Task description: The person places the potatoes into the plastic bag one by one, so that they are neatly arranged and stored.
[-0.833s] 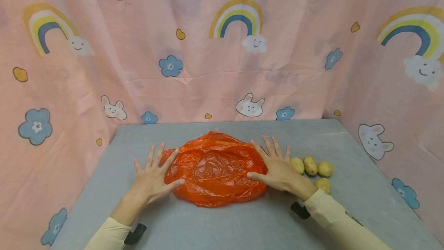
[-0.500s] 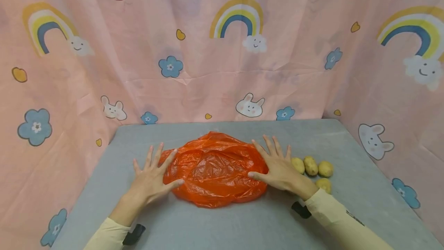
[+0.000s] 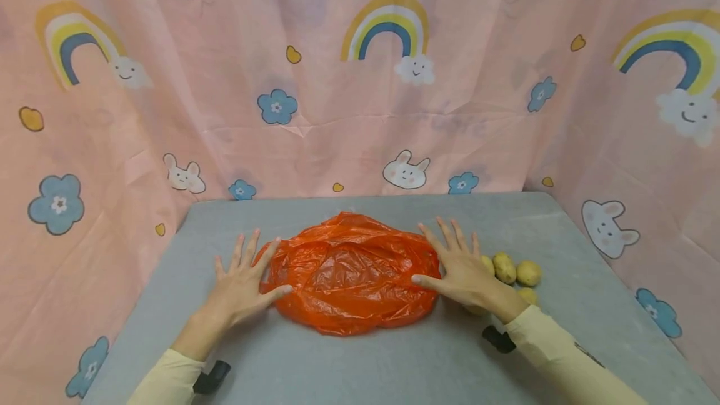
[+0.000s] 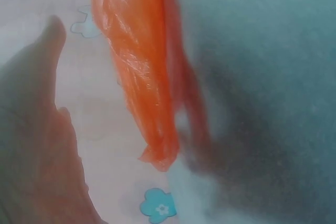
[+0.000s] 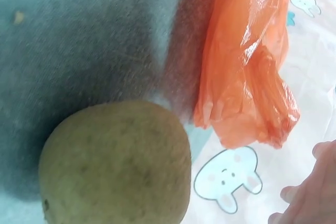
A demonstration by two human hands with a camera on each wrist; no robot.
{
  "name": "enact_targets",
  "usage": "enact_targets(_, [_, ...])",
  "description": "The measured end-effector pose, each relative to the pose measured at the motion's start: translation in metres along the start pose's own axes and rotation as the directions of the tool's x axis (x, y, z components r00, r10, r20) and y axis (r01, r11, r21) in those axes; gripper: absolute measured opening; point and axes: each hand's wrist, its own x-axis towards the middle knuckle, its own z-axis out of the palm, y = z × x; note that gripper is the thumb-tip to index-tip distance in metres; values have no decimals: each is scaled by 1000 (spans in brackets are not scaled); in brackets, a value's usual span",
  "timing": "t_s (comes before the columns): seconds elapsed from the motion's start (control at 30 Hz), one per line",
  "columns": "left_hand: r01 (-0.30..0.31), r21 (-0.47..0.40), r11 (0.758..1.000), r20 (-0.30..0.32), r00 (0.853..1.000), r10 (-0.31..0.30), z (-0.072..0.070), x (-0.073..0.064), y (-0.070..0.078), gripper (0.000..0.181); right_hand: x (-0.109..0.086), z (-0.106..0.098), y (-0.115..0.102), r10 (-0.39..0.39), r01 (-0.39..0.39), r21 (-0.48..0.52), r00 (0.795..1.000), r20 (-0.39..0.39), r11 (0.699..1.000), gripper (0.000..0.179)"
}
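Observation:
An orange plastic bag (image 3: 354,280) lies spread on the grey table, its middle sunken and crinkled. At its left side my left hand (image 3: 239,292) is spread, thumb and index finger overlapping the bag's edge in the head view. My right hand (image 3: 464,274) spreads likewise by the right side, with nothing in its grasp. In the left wrist view the bag's end (image 4: 152,103) stands apart from the hand (image 4: 37,150). In the right wrist view, a potato (image 5: 118,166) looms close below the bag (image 5: 247,72), away from the fingers (image 5: 315,192).
Several potatoes (image 3: 504,267) sit to the right of the bag, some partly hidden by my right hand and wrist. A pink patterned curtain (image 3: 337,142) hangs behind and along both sides of the grey table (image 3: 360,374).
Both hands have moved slightly outward, away from each other. The right hand now covers more of the nearest potatoes, and a potato shows under its wrist. The bag stays almost in place.

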Motion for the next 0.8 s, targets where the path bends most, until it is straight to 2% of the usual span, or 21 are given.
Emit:
enact_targets(0.37, [1, -79, 997, 15, 1000, 0, 11, 6, -20, 101, -5, -2, 16, 10, -10, 8, 1000, 21, 1000, 100])
enact_targets(0.6, [5, -114, 994, 38, 999, -1, 17, 9, -28, 105, -11, -9, 31, 2, -3, 28, 999, 34, 1000, 98])
enact_targets(0.8, [-28, -167, 986, 28, 999, 33, 22, 12, -34, 105, -19, -13, 44, -11, 9, 33, 998, 60, 999, 91])
